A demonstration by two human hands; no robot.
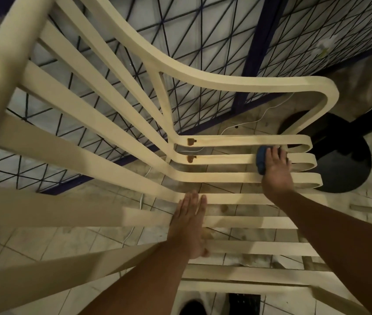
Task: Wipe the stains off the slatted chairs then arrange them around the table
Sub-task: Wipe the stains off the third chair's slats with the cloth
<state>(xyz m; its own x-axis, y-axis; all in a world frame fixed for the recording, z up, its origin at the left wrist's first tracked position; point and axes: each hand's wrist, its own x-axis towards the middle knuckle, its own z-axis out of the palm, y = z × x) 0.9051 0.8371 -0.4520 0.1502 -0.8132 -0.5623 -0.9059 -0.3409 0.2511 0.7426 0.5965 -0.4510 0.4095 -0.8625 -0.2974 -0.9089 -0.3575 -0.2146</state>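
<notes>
Cream slatted chair (226, 142) stands on the tiled floor. Right grip (277, 171) curls round blue cloth (261, 159), pressing it on the far seat slats. Left grip (190, 223) lies flat, fingers straight, on the middle slats.

Cream slatted chair (112, 133) — blue cloth (261, 160), black table base (344, 164).
</notes>
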